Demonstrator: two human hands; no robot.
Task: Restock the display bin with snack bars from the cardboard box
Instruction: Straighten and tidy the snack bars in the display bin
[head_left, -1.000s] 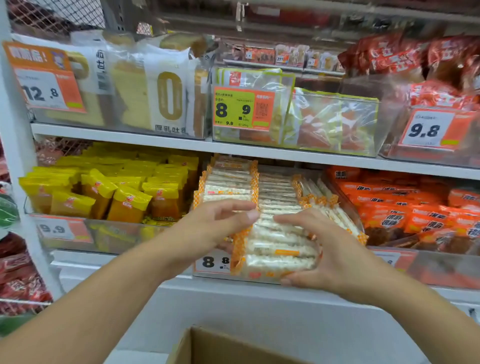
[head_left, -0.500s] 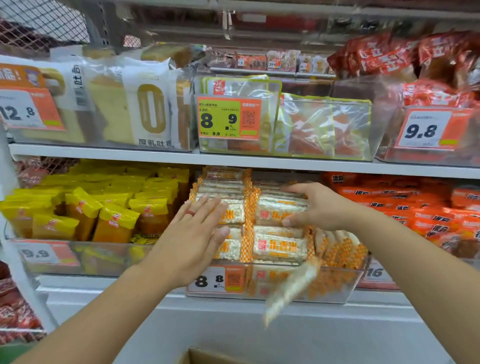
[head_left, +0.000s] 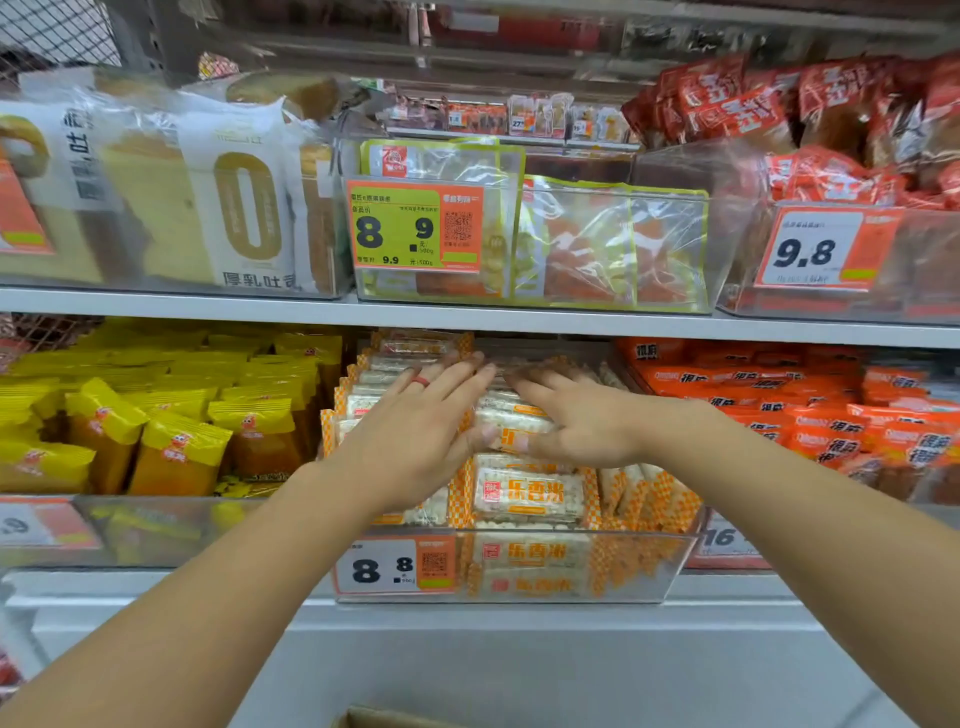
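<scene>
Glossy snack bars (head_left: 527, 493) in clear bin (head_left: 644, 571); both hands (head_left: 415, 436) (head_left: 582, 421) press flat, fingers straight.

Orange-and-white checked snack bars (head_left: 527, 493); seemingly red ring (head_left: 421, 382)

— What does the person wear on the arms?
— Nothing that shows: both forearms are bare from the picture's lower edge up to the wrists, with no sleeve, watch or bracelet in view.
— And on the hands?
— The left hand (head_left: 415, 431) carries a thin red ring (head_left: 421, 382) on one finger, a plain smooth band. The right hand (head_left: 582, 426) is bare, its nails short and unpainted
</scene>
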